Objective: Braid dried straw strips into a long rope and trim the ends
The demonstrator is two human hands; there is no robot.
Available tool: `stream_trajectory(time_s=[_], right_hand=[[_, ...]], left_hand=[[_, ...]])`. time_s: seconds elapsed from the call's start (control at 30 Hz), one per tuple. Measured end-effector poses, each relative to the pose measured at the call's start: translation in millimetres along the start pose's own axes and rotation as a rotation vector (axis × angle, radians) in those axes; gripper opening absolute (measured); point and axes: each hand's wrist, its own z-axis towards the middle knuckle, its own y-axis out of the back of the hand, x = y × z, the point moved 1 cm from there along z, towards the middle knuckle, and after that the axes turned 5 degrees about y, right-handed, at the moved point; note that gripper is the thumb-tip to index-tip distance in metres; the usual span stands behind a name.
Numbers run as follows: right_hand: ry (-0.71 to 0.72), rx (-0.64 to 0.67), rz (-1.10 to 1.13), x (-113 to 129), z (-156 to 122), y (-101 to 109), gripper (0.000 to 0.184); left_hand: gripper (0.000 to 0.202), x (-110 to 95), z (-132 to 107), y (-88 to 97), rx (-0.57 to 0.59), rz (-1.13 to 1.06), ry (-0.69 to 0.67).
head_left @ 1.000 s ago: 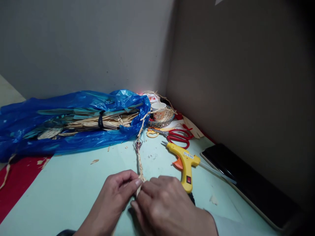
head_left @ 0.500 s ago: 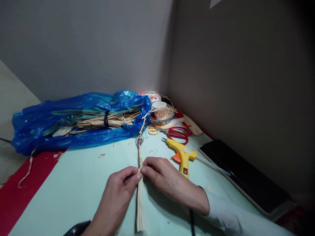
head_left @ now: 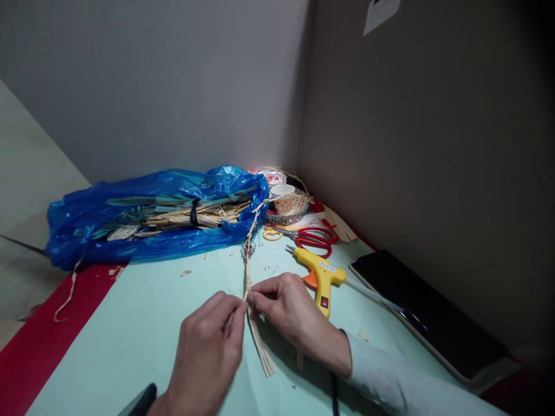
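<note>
A pale braid of dried plant strips (head_left: 248, 267) runs from the back of the table toward me, passing a small metal clip (head_left: 248, 250). At its near end my left hand (head_left: 212, 341) pinches a strand from the left. My right hand (head_left: 290, 312) pinches the braid from the right, its fingertips almost touching the left ones. Below the fingers, loose flat strip ends (head_left: 261, 349) hang down and fan out slightly to the right. Another strip end shows under my right wrist. The exact crossing of the strands is hidden by my fingers.
A blue plastic bag (head_left: 95, 219) with bundled strips (head_left: 217, 214) lies at the back left. A paper cup (head_left: 284, 202), red-handled scissors (head_left: 314, 240) and a yellow glue gun (head_left: 323, 277) are to the right. Beside them is a black flat case (head_left: 425, 312).
The loose strip ends have swung from hanging straight down to slanting right. My left hand has turned, its knuckles higher. The view has shifted slightly.
</note>
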Motion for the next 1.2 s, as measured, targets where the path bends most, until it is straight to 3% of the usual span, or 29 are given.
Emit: stream_trajectory(time_s=[0.1,0.17,0.37,0.5,0.57,0.63,0.67,0.77,0.8,0.87,0.93,1.07,1.13,1.2], right_hand=[[-0.006,0.015,0.063,-0.5,-0.1,-0.7,0.03],[-0.008,0.051,0.102,-0.7,0.1,0.3,0.031],[-0.058,0.127,0.192,-5.7,2.1,0.9,0.033],[-0.134,0.135,0.271,-7.6,2.6,-0.1,0.03],[-0.182,0.14,0.323,-5.4,1.8,1.2,0.025],[-0.202,0.122,0.365,-1.6,0.8,3.5,0.024],[-0.202,0.109,0.38,0.2,0.2,4.8,0.025],[-0.203,0.095,0.433,3.0,-1.1,7.1,0.026],[-0.204,0.102,0.45,2.7,-1.4,7.2,0.026],[-0.185,0.118,0.455,0.9,-1.3,6.7,0.026],[-0.145,0.133,0.398,-1.5,-0.6,5.7,0.026],[-0.115,0.153,0.207,-2.8,-0.1,3.6,0.026],[-0.126,0.152,0.129,-0.2,-0.8,3.8,0.028],[-0.137,0.151,0.07,3.6,-1.8,4.9,0.029]], left_hand=[[0.028,-5.6,-7.8,-7.1,-0.176,0.331,-0.381],[0.026,-8.2,-10.7,-10.9,-0.191,0.504,-0.509],[0.029,-14.1,-14.9,-17.5,-0.155,0.707,-0.659],[0.024,-14.0,-25.2,-24.7,-0.248,0.555,-0.687],[0.019,-13.0,-27.7,-20.9,-0.277,0.307,-0.588],[0.02,-10.1,-23.2,-11.6,-0.165,0.022,-0.403],[0.022,-7.6,-18.1,-5.8,-0.111,-0.092,-0.277],[0.017,4.1,2.3,7.3,0.007,-0.302,0.27],[0.023,7.5,8.3,7.5,0.134,-0.415,0.407],[0.031,11.9,16.0,2.6,0.433,-0.642,0.55],[0.031,14.5,18.2,-3.5,0.583,-0.784,0.609],[0.031,19.5,18.2,-6.0,0.597,-0.839,0.676],[0.027,20.8,20.6,-2.1,0.624,-0.785,0.603],[0.02,20.4,24.1,3.0,0.58,-0.648,0.475]])
